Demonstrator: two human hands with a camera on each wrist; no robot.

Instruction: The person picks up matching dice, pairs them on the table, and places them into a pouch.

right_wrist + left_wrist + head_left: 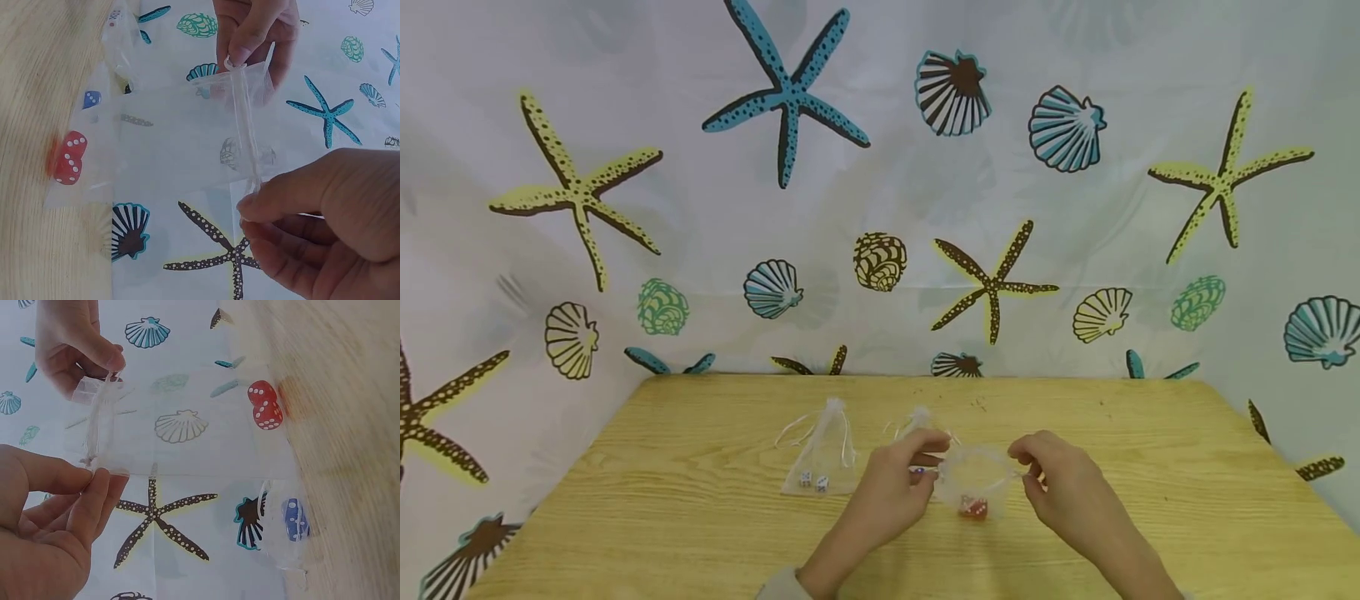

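Note:
A sheer white drawstring bag (125, 431) is stretched between my two hands over the table. Two red dice (265, 406) lie at its bottom end; they show through the mesh in the head view too. My left hand (891, 479) pinches the drawstring at one side of the bag's mouth between thumb and fingers. On the opposite side, my right hand (1067, 483) pinches the drawstring the same way. In the right wrist view the gathered channel (245, 119) of the mouth runs nearly straight between both hands.
A sheer bag (831, 446) with two white dice (814, 481) lies left on the wooden table (700, 467). Another sheer bag (919, 414) with blue dice (92, 99) lies behind my left hand. A shell-and-starfish printed cloth (880, 192) hangs at the back and sides.

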